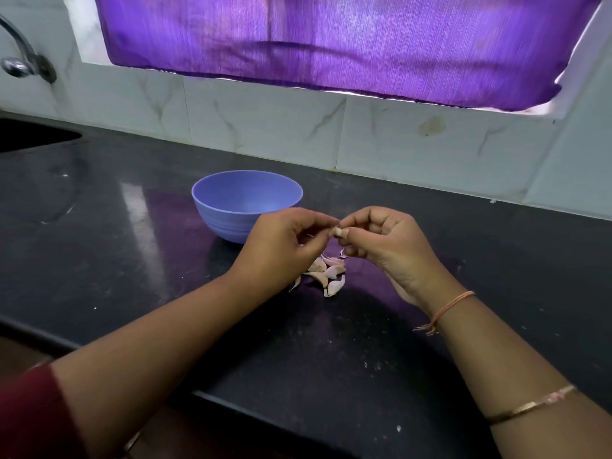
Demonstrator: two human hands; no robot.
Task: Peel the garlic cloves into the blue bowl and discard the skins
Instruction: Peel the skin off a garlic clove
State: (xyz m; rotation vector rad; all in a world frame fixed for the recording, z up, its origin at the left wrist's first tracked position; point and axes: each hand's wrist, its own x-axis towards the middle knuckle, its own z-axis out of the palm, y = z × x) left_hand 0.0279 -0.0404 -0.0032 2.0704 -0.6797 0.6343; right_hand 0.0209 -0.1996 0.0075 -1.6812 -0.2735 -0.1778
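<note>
Above counter (430, 326), left hand (281, 240), right hand (384, 243) both pinch garlic clove (338, 231); blue bowl (245, 207) just behind.

Dark red sleeve (26, 409) on left arm, orange thread (450, 308) round right wrist, thin gold bangle (530, 405) above it

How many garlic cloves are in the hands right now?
1: the garlic clove is pinched between the left hand and right hand, above the pile on the counter. More could hide in a palm.

At my 12 o'clock: purple curtain (331, 44) above marbled tiles (265, 127). At my 10 o'clock: chrome tap (20, 62), sink (29, 135) in dark surface (496, 260).
</note>
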